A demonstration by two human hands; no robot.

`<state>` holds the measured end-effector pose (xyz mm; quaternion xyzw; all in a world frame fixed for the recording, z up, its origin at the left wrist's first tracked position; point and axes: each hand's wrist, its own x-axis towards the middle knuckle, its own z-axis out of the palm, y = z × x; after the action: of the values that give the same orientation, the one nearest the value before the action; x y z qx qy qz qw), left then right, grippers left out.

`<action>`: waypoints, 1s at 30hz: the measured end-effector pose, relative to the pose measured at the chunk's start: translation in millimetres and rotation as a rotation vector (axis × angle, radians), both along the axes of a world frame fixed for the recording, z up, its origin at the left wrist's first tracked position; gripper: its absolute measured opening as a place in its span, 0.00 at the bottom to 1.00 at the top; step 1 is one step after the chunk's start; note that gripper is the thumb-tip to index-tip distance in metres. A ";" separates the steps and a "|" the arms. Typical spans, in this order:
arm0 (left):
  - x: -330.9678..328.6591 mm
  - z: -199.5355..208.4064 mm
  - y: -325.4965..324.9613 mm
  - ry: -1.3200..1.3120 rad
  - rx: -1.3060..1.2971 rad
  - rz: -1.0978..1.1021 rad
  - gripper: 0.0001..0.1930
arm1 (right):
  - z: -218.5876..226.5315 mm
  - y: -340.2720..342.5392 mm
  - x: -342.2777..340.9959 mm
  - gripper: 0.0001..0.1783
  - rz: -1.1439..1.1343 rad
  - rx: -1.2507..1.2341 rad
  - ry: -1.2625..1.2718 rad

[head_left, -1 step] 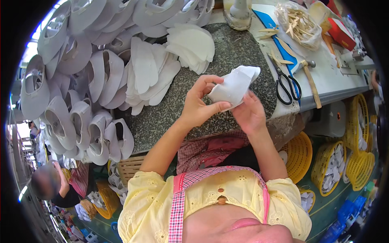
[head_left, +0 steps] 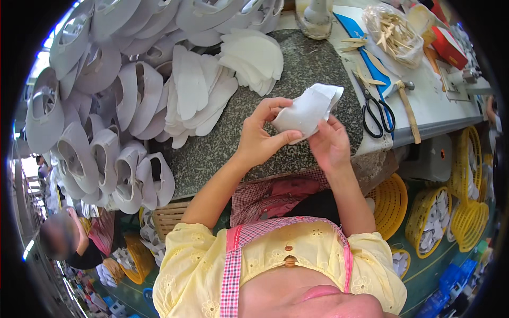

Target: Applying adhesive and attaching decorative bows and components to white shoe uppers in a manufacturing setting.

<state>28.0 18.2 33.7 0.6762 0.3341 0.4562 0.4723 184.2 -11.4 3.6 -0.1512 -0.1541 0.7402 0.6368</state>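
Workpiece (head_left: 306, 111), white, in left hand (head_left: 261, 133), right side against right hand (head_left: 331, 144).

The left forearm (head_left: 216, 186) slants up and right through the middle of the frame; the right forearm (head_left: 351, 199) leans up and left. Near the centre, the left hand (head_left: 257, 132) has its fingers curled above an outstretched thumb (head_left: 286, 138); the right hand's (head_left: 331, 146) fingers bend upward.

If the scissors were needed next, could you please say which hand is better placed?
Probably the right hand: the scissors lie on its side and nearer to it, while the left hand, farther off, grips the white piece. The right hand also seems to touch the piece, so it would need freeing.
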 end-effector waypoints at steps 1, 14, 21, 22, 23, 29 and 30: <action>-2.0 0.9 1.2 0.187 0.103 0.139 0.27 | 2.3 6.5 0.0 0.20 -0.145 0.056 -0.260; -6.7 -1.1 5.8 0.265 0.627 0.313 0.14 | 19.5 12.6 -24.0 0.12 -0.255 -0.021 -0.282; -5.5 8.1 10.2 0.504 0.867 0.239 0.11 | 17.8 9.3 -25.3 0.12 -0.312 0.039 -0.424; -4.3 7.3 12.7 0.468 0.861 0.256 0.09 | 17.7 9.6 -27.3 0.12 -0.342 0.032 -0.431; -3.7 7.5 11.6 0.467 0.864 0.258 0.09 | 17.8 10.1 -28.1 0.12 -0.371 0.026 -0.438; -29.5 -6.0 -6.4 -0.520 -0.314 0.011 0.08 | 13.7 11.2 -10.4 0.15 -0.363 -0.001 -0.472; -28.2 -15.7 -22.0 -0.214 -0.191 -0.031 0.08 | 9.2 13.8 -4.9 0.16 -0.350 0.024 -0.513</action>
<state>-0.1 -3.8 18.0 0.5809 0.3132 0.4844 0.5743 179.3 2.4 12.8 -0.3497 -0.2902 0.5550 0.6968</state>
